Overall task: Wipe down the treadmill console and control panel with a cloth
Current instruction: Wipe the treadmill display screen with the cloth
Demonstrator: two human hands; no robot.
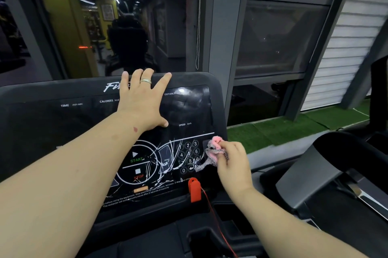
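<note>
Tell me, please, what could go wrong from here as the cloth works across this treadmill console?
1. The crumpled pink and grey cloth in the right hand sits beside the number keypad; pressing could trigger keys if the machine is powered.
2. The red plastic safety key and its thin red cord lie just below; the cloth might snag them.
3. The left hand rests flat on the glossy black display, likely leaving new smudges.

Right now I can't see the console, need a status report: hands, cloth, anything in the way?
Left hand flat on console top. Right hand grips cloth at keypad. Red safety key clipped below.
</note>
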